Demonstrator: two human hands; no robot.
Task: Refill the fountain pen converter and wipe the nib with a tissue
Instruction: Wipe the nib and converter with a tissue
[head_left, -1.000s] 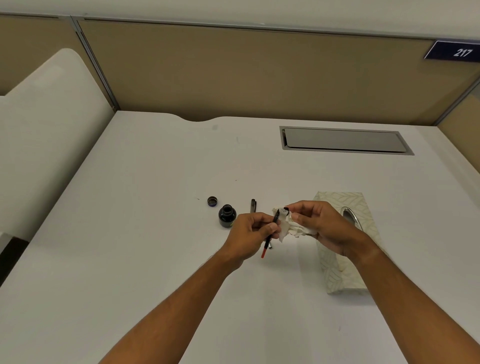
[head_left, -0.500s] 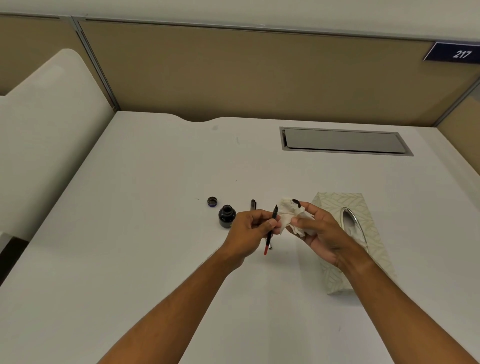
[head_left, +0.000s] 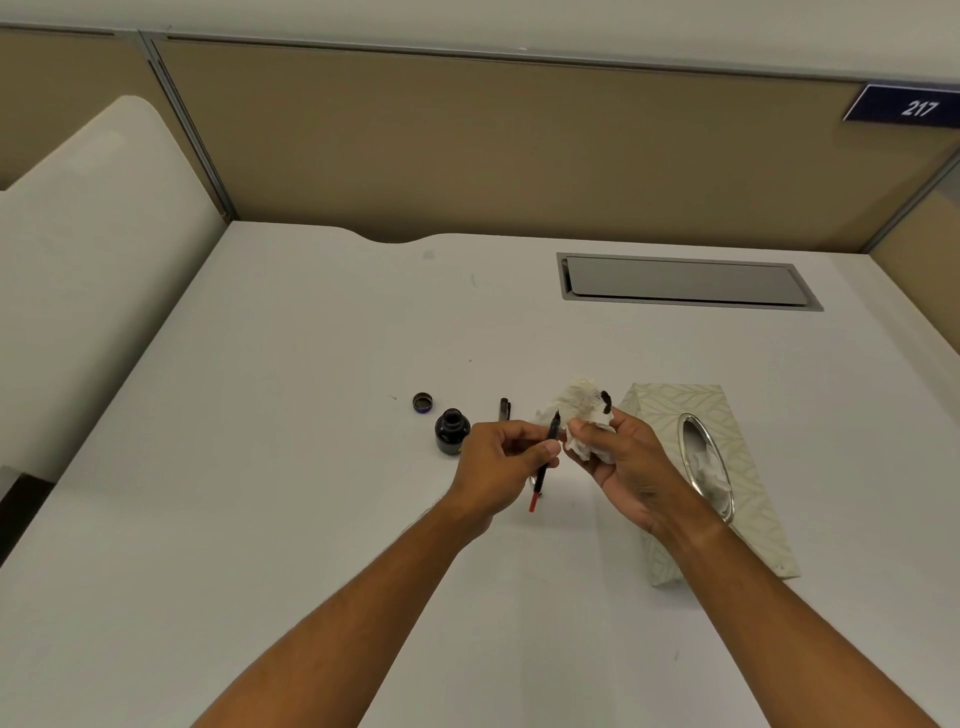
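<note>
My left hand (head_left: 501, 462) pinches the pen's nib section with its converter (head_left: 545, 460), nib end up and the red end pointing down. My right hand (head_left: 621, 462) holds a crumpled white tissue (head_left: 579, 410) with dark ink stains, just right of the nib tip. Whether tissue and nib touch I cannot tell. An open ink bottle (head_left: 451, 431) stands on the white desk (head_left: 260, 467) left of my hands, its cap (head_left: 423, 402) lying behind it. A dark pen part (head_left: 504, 409) lies behind my left hand.
A patterned tissue box (head_left: 727, 426) lies right of my right hand, partly under my forearm. A grey cable hatch (head_left: 685, 283) is set into the desk at the back right. Tan partition walls close off the back and the right side.
The right hand with the tissue came off the nib, opening the tissue upward, and now sits close beside the nib again. The left hand holding the pen barely moved.
</note>
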